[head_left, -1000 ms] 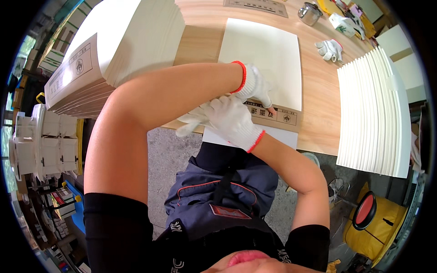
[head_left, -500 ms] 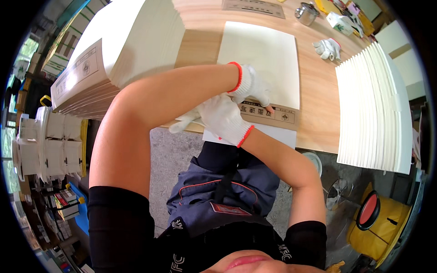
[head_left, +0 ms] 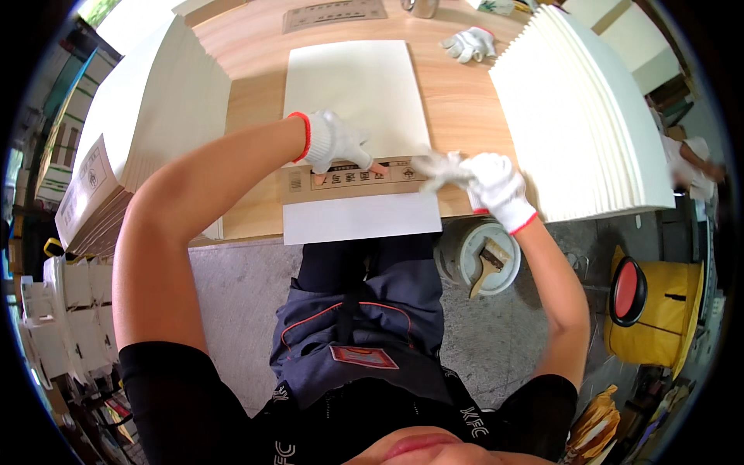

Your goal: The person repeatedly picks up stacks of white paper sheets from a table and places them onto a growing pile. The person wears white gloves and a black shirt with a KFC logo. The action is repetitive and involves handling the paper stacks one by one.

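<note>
A pad of cream paper (head_left: 356,85) lies on the table in front of me, with a brown printed strip (head_left: 404,186) along its near edge. Below the strip, a white sheet (head_left: 360,219) reaches over the table's front edge. My left hand (head_left: 335,142), in a white glove with a red cuff and bare fingertips, rests on the strip with thumb and finger spread. To its right, my right hand (head_left: 500,186), gloved alike, is closed around a wadded white cloth (head_left: 440,169). Motion blurs the cloth at the strip's right end; whether it touches cannot be told.
Tall paper stacks stand left (head_left: 167,101) and right (head_left: 573,124) on the wooden table (head_left: 457,101). A loose white glove (head_left: 470,44) and a brown printed piece (head_left: 333,14) lie farther back. Below the table's edge, a bucket (head_left: 508,273) holds a brush (head_left: 487,270).
My right hand has swept from left of the strip, under my left arm, to its right end, carrying the cloth. My left hand stays on the strip. The view has shifted right.
</note>
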Motion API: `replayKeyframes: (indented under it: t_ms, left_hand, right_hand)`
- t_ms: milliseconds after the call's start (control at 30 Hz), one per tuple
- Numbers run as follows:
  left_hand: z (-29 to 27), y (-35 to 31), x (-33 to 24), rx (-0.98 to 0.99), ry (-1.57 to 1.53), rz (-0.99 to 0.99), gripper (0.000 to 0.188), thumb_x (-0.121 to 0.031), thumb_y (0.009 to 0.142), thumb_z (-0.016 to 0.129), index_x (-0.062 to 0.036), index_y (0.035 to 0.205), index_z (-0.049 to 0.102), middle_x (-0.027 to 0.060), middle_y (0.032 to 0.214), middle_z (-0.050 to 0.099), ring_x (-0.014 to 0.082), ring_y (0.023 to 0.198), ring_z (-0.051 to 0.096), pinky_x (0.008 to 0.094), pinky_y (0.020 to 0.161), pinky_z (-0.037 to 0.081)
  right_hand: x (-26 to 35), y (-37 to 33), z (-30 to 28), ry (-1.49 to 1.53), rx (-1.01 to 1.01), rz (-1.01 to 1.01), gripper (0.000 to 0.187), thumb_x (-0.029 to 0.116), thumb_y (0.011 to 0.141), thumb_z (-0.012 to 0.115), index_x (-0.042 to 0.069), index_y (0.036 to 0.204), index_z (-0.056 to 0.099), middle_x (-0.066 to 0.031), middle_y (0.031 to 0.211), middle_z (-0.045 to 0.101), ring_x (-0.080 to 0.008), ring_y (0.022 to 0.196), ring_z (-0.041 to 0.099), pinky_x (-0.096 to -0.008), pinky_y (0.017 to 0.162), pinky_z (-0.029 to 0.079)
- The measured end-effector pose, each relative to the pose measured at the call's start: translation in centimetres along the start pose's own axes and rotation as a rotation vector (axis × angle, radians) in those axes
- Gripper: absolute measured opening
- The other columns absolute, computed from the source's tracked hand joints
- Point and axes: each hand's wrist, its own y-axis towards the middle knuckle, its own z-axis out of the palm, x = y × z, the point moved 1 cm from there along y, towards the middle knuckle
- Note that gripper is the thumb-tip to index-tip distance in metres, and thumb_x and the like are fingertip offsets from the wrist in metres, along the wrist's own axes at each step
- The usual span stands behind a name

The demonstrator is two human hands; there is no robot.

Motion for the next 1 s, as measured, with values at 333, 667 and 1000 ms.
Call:
replayKeyframes:
  t_ms: [333,667,1000]
  left_hand:
    - [6.1,-1.8,-10.6,-1.013,-0.068,-0.064,0.065,-0.003,0.076,0.067,-0.0176,0.139,0.054,0.0118,0.130,0.056,0.0349,0.120,0.056,0.0437,0.101,0.047]
    - [13.0,-3.4,-14.6,-1.489,-3.214,-0.098,0.026,-0.019,0.099,0.051,0.0004,0.115,0.052,0.0190,0.140,0.047,0.0367,0.128,0.047,0.0508,0.107,0.041]
    - [12.0,0.4,-8.2,-1.467,-3.065,-0.436,0.017,-0.016,0.095,0.054,-0.0049,0.108,0.052,0.0153,0.129,0.053,0.0335,0.126,0.052,0.0513,0.110,0.046]
  right_hand:
    - [6.9,3.5,0.5,0.183,0.053,-0.064,0.040,0.020,0.088,0.066,0.014,0.127,0.059,-0.0030,0.125,0.059,-0.0232,0.117,0.056,-0.0391,0.097,0.045]
    - [6.6,3.1,0.8,0.222,0.085,-0.136,0.044,0.006,0.089,0.054,0.013,0.132,0.058,-0.0063,0.133,0.057,-0.0264,0.128,0.051,-0.0410,0.104,0.044]
    - [5.4,5.5,-0.3,0.614,-0.058,0.176,0.030,0.024,0.094,0.063,0.012,0.120,0.066,-0.0092,0.116,0.066,-0.0239,0.100,0.065,-0.0369,0.090,0.052]
